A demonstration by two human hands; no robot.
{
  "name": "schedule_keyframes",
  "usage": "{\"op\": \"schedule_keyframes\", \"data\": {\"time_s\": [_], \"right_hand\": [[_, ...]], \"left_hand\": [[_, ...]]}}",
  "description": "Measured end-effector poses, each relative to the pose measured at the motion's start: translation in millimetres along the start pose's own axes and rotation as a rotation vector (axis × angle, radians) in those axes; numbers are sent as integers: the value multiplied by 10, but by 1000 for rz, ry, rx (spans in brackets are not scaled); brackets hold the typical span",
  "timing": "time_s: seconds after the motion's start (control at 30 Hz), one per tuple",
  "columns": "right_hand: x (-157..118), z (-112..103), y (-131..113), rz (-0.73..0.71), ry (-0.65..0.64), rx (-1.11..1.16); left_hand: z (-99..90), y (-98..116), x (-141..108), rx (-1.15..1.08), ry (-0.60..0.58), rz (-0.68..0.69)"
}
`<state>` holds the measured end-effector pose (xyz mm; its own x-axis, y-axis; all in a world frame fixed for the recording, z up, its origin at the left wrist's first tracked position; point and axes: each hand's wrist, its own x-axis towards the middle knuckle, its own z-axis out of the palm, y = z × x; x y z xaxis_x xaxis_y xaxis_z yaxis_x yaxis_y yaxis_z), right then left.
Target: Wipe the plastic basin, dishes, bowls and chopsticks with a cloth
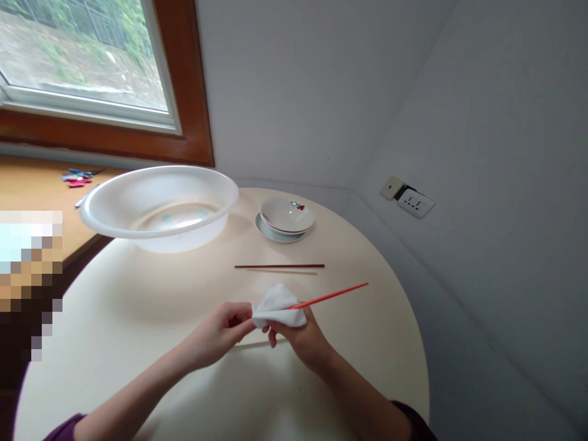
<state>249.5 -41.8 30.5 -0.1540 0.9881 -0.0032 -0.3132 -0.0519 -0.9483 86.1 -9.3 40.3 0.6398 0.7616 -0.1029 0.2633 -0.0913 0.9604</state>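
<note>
A white cloth is folded around a red chopstick, whose thin end sticks out to the right and slightly up. My right hand is closed on the cloth and the chopstick inside it. At the cloth's left edge, my left hand pinches with thumb and fingers; whether the chopstick's other end is in that pinch is hidden. Both hands are just above the round table. Beyond them a dark red-brown chopstick lies crosswise, with a thin pale line beside it.
A large translucent basin stands at the table's back left. Small white bowls or dishes are stacked at the back. A wooden desk with scissors adjoins on the left. The wall at right has a socket.
</note>
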Motion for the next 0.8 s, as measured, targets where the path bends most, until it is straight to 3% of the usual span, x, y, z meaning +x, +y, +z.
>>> {"op": "schedule_keyframes", "data": {"time_s": [0.2, 0.43, 0.6, 0.8], "right_hand": [[87, -217, -49, -80, 175, -18], [227, -620, -204, -128, 400, 132], [252, -721, -184, -122, 354, 39], [176, -634, -141, -157, 210, -299]], "left_hand": [[-124, -41, 5, 155, 239, 43], [-331, -91, 9, 19, 469, 12], [-374, -142, 22, -138, 520, -10], [-405, -84, 57, -667, 661, 43]]}}
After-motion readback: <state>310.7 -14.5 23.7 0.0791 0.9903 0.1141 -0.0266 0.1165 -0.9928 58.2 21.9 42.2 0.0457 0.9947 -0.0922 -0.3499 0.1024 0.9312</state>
